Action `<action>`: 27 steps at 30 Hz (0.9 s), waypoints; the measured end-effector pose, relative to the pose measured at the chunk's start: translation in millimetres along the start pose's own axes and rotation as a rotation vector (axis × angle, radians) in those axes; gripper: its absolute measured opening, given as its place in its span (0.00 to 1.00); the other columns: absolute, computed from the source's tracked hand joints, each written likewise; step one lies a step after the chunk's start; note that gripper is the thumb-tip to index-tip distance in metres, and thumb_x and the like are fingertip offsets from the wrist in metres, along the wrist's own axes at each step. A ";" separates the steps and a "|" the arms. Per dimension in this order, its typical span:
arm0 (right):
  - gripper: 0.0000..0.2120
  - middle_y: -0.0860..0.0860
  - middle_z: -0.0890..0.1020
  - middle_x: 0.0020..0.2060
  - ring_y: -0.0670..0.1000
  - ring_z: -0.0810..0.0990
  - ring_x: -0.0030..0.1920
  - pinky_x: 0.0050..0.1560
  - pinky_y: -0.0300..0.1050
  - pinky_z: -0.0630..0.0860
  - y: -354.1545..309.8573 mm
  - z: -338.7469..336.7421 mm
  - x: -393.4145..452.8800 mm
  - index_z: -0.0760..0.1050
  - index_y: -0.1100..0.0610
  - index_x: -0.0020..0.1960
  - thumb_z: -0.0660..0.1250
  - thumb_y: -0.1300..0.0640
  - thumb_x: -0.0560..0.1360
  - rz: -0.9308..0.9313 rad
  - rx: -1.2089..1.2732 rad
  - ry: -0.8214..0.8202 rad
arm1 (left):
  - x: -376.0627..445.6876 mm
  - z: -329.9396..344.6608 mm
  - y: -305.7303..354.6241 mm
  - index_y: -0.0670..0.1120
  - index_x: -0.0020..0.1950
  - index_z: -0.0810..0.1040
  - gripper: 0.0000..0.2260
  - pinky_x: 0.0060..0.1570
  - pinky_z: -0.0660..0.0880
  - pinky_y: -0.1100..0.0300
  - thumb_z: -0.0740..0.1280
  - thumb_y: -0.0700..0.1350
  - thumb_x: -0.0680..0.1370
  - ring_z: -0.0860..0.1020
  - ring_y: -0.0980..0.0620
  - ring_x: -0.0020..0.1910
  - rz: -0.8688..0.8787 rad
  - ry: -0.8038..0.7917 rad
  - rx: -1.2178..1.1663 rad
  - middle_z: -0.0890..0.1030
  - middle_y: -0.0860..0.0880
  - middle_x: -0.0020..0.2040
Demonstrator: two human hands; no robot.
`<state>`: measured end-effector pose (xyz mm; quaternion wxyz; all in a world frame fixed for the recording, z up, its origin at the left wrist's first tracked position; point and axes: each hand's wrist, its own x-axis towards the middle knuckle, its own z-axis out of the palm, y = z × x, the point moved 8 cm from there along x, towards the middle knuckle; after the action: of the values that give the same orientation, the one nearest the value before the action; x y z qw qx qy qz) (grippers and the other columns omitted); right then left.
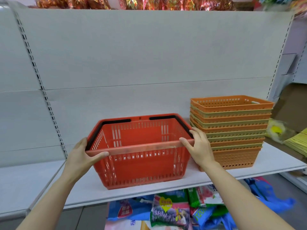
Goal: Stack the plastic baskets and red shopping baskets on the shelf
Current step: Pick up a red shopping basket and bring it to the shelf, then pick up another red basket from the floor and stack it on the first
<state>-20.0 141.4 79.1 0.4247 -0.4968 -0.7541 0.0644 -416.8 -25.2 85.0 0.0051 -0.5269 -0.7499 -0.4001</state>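
A red shopping basket [141, 163] with black handles folded down stands on the white shelf [274, 161]. My left hand [83, 155] grips its near rim at the left corner, thumb over the top edge. At the right corner my right hand [199, 146] holds the same rim. Right of it stands a nested stack of orange and olive plastic baskets [232, 128], touching or almost touching my right hand.
The shelf's white back panel [149, 55] rises behind the baskets. Bright packets [174, 208] lie in a heap below the shelf edge. Yellow items [279, 130] sit at the far right. Foil-wrapped goods [132, 3] line the top shelf.
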 end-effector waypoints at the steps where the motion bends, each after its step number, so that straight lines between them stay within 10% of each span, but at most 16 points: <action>1: 0.44 0.54 0.70 0.70 0.51 0.65 0.72 0.71 0.52 0.64 -0.5 0.5 0.1 0.70 0.61 0.69 0.51 0.27 0.70 -0.005 -0.001 -0.003 | -0.3 -0.4 -0.7 0.52 0.52 0.72 0.31 0.40 0.72 0.57 0.71 0.72 0.61 0.77 0.53 0.46 -0.008 -0.002 0.001 0.78 0.55 0.47; 5: 0.45 0.54 0.72 0.69 0.52 0.67 0.71 0.70 0.53 0.66 -1.0 0.4 0.7 0.71 0.60 0.69 0.47 0.25 0.71 -0.021 -0.051 -0.004 | -4.0 -1.9 0.1 0.51 0.57 0.72 0.34 0.42 0.75 0.55 0.69 0.74 0.62 0.79 0.49 0.51 -0.007 0.001 0.027 0.79 0.52 0.53; 9: 0.32 0.56 0.78 0.63 0.57 0.72 0.66 0.68 0.55 0.68 -26.6 -11.7 -15.9 0.75 0.62 0.65 0.57 0.36 0.77 -0.211 -0.162 0.211 | -26.4 -12.4 -10.8 0.45 0.78 0.62 0.46 0.68 0.69 0.44 0.75 0.64 0.67 0.67 0.46 0.74 -0.053 0.124 0.063 0.67 0.46 0.76; 19: 0.14 0.54 0.83 0.49 0.56 0.79 0.50 0.53 0.50 0.73 -176.2 51.4 -147.6 0.80 0.61 0.57 0.67 0.54 0.76 -0.626 0.070 0.209 | -162.4 -63.3 -55.3 0.49 0.49 0.86 0.10 0.44 0.76 0.58 0.68 0.52 0.77 0.82 0.50 0.45 0.350 0.472 0.415 0.84 0.53 0.46; 27: 0.12 0.55 0.82 0.47 0.58 0.79 0.46 0.49 0.50 0.74 -308.2 152.7 -293.2 0.80 0.61 0.54 0.68 0.54 0.75 -0.684 0.243 -0.061 | -283.6 -139.7 -163.3 0.48 0.49 0.85 0.06 0.44 0.77 0.56 0.72 0.48 0.75 0.82 0.49 0.44 0.240 0.411 0.513 0.84 0.52 0.46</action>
<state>-298.9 -198.2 -26.3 0.4552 -0.1597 -0.8757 0.0226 -478.3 -353.1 -38.8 0.3354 -0.5012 -0.7420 -0.2927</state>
